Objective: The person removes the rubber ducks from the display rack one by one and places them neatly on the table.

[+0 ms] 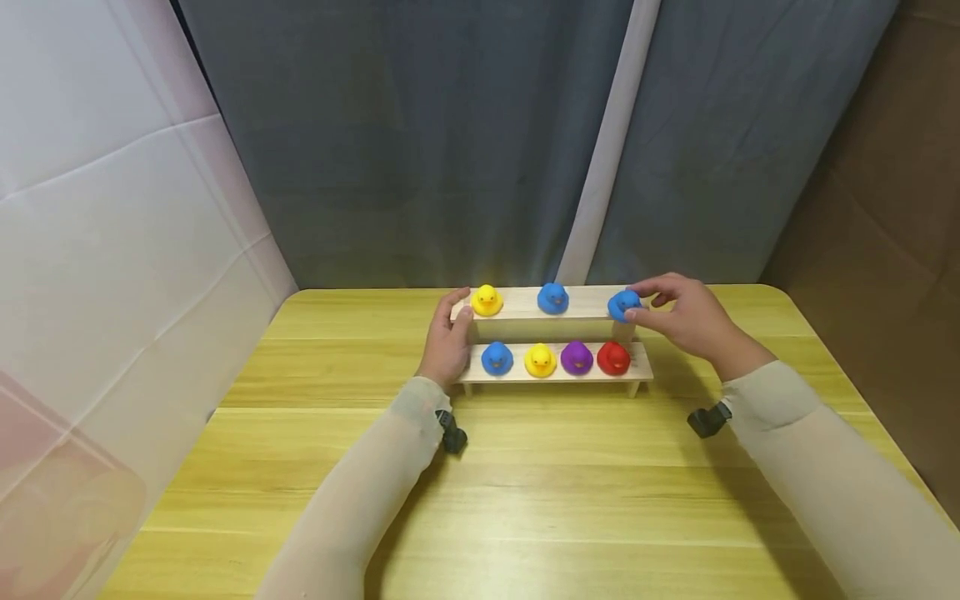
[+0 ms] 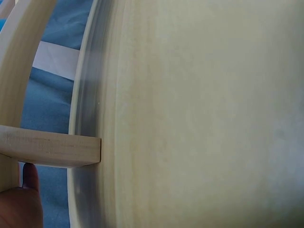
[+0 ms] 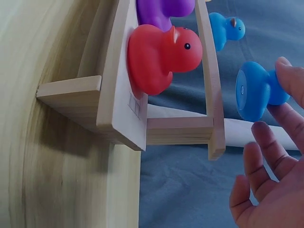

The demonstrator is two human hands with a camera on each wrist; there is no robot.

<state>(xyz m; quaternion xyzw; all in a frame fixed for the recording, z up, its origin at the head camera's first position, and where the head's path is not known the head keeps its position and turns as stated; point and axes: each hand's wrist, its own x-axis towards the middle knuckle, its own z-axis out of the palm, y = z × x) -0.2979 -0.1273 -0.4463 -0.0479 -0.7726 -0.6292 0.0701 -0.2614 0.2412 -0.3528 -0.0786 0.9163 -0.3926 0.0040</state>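
Observation:
A two-step wooden stand (image 1: 517, 304) holds small rubber ducks on both boards. My right hand (image 1: 693, 321) pinches a blue rubber duck (image 3: 254, 92) between thumb and fingers. In the right wrist view this duck hangs tilted just off the upper board, its flat base showing. My left hand (image 1: 446, 343) grips the stand's left end; in the left wrist view only part of that hand (image 2: 21, 204) shows beside the wooden leg (image 2: 52, 148). On the upper board sit a yellow duck (image 1: 487, 301) and another blue duck (image 1: 553, 299).
The lower board bears a blue duck (image 1: 497, 359), a yellow duck (image 1: 540, 361), a purple duck (image 1: 577, 358) and a red duck (image 1: 613, 359). The stand is on a wood-grain table (image 1: 555, 483). A grey curtain (image 1: 412, 150) hangs behind; a white sheet (image 1: 112, 208) stands left.

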